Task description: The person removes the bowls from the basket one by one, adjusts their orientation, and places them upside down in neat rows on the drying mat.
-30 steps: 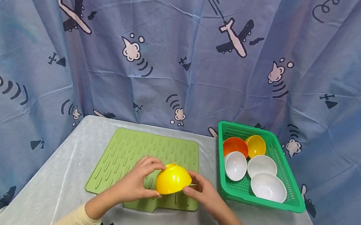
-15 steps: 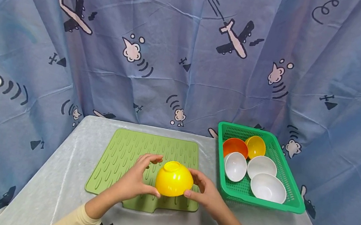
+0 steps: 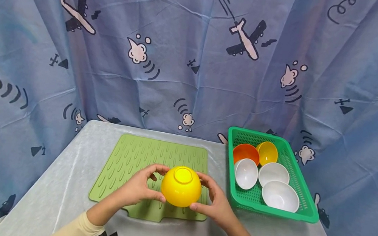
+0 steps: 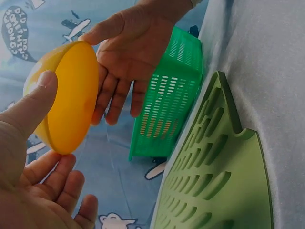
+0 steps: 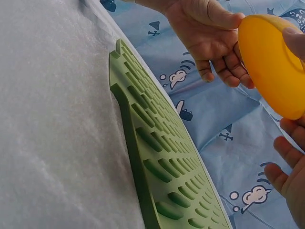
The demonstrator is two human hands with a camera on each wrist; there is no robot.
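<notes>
A yellow bowl (image 3: 181, 189) is held upside down, its round foot facing up, above the front part of a green drying mat (image 3: 158, 157). My left hand (image 3: 143, 185) grips its left side, thumb low near the rim and fingers higher up. On the opposite side my right hand (image 3: 213, 202) holds it the same way. In the left wrist view the bowl (image 4: 71, 100) shows its inside, with the left thumb across the wall. The right wrist view has the bowl (image 5: 271, 67) raised well off the ridged mat (image 5: 157, 143).
To the right stands a green basket (image 3: 306, 182) with an orange bowl (image 3: 245, 154), another yellow bowl (image 3: 267, 153) and several white bowls (image 3: 280, 196). A blue curtain (image 3: 167, 55) hangs behind the grey-white tabletop (image 3: 66, 182).
The bowl has turned so its foot now faces the head camera. My left fingers came off it half a second ago and are back against its side. The basket stays put.
</notes>
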